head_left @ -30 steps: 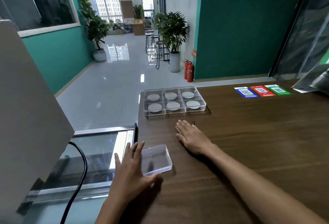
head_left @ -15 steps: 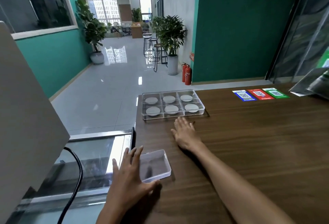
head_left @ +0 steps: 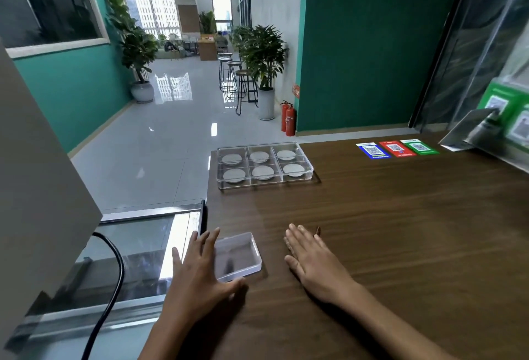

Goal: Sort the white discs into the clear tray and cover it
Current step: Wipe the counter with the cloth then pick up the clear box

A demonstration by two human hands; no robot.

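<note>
Left grip [head_left: 197,271] splayed over small clear lid [head_left: 239,256] (fingers straight), disc-filled tray [head_left: 264,165] well beyond.

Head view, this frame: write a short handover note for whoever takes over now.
Left hand: open, fingers spread over the small clear box at the table's near left edge.
Right hand: open, flat on the wooden table.
Clear tray: far left of the table, six compartments, one white disc in each.
Done: sorting.
Left: I cannot tell whether a lid is on; check and cover the tray if needed.
</note>
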